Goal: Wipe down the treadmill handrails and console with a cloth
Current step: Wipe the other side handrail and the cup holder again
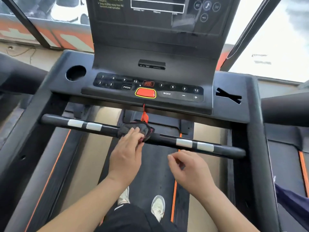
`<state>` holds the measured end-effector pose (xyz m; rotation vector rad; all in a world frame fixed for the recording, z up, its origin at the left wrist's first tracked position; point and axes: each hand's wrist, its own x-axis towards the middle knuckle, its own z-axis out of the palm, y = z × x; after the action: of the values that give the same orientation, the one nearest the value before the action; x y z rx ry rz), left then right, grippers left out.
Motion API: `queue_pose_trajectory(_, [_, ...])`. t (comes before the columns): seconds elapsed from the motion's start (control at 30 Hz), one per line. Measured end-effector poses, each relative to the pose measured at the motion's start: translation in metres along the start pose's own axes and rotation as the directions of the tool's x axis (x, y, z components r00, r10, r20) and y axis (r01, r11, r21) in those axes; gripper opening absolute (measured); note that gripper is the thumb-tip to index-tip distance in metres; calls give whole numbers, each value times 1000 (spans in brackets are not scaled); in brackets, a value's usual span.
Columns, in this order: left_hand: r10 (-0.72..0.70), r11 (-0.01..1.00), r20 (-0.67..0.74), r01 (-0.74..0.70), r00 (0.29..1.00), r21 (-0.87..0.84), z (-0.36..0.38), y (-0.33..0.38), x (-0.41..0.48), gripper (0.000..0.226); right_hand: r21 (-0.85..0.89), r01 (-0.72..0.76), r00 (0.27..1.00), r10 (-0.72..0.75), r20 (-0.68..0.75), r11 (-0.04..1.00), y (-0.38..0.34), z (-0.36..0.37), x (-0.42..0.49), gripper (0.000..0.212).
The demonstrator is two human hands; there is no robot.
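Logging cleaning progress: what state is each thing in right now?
cloth: bunched, draped over the front crossbar
left hand: pressing the cloth
right hand: empty, fingers loosely curled
console display: dark
safety key: seated, red cord hanging
cup holder: empty

Bright daylight floods in from the blown-out windows [274, 39] at upper right – the glossy console screen [157, 15] reflects it – while wide-angle distortion bends and softens the edges.

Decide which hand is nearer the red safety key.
Left. The left hand presses the cloth on the bar just below the red safety key; the right hand hovers lower, off to the right.
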<state>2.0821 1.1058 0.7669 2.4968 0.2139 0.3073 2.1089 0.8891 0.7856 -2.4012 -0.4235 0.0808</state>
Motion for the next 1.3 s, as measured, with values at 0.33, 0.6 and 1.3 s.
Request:
queue_pose_trajectory(0.33, [92, 982, -111, -108, 990, -153, -5, 64, 26, 29, 68, -125, 991, 128, -46, 990, 22, -32, -19, 27])
queue_pose_trajectory(0.6, [392, 831, 311, -478, 866, 285, 103, 103, 11, 46, 133, -273, 942, 293, -166, 953, 56, -72, -56, 24])
queue_pose_trajectory(1.3, [566, 678, 633, -735, 528, 7, 145, 193, 57, 35, 183, -431, 815, 468, -341, 884, 84, -115, -86, 20])
